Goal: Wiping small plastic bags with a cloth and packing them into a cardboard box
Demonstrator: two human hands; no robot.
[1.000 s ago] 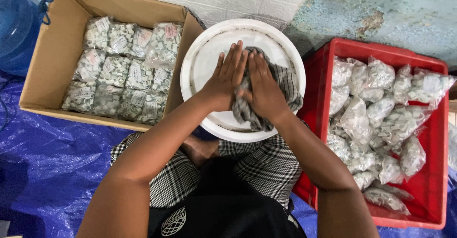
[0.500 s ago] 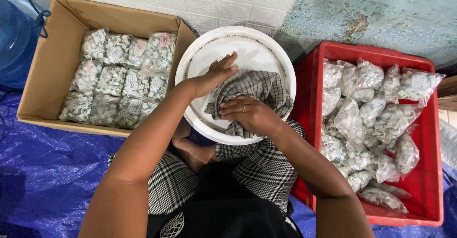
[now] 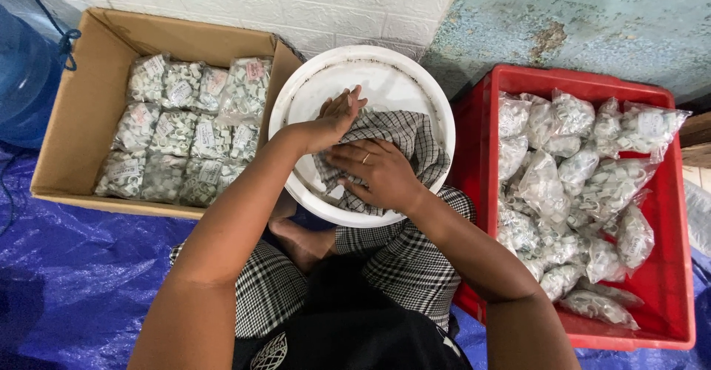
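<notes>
Hands both work inside the white basin between our knees: left hand flat, fingers extended on the checked cloth; right hand pressing it, fingers loosely spread, gripping nothing. Cardboard box left, red crate right, both holding bagged parts.

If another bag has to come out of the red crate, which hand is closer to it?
Probably the right hand: it lies flat on the checked cloth on the side of the white basin beside the red crate.
</notes>
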